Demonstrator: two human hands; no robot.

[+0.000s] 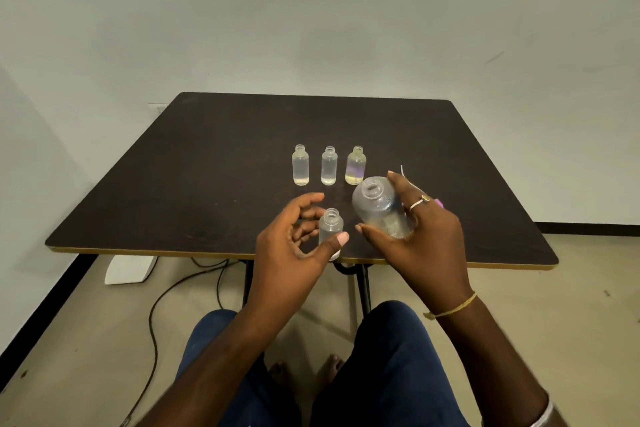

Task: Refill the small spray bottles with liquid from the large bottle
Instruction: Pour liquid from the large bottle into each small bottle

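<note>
Three small bottles stand upright and uncapped on the dark table [207, 166], in a row across its middle, parallel to the near edge and apart from one another. The left bottle [300, 167] and the middle bottle [329, 167] hold clear liquid. The right bottle [355, 166] holds something yellowish with a violet sheen. How high each is filled cannot be read through the frosted plastic. A fourth small bottle [330, 225] stands upright close to the near edge, its neck open and its body pale. Whether it has liquid in it cannot be told. The left hand [294, 239] grasps it, with the thumb across its front and the fingers curled round behind. Just beside it to the right, the right hand [426, 236] grips the large bottle [379, 208] round its body and holds it above the table. It is tilted, with its open mouth pointing up and left toward the row. A little clear liquid and droplets show in its lower part. The mouth is near the fourth bottle's neck but not over it. Behind the right hand, a thin white tube [402, 170] and a pink piece [439, 203] lie on the table, mostly hidden.
</note>
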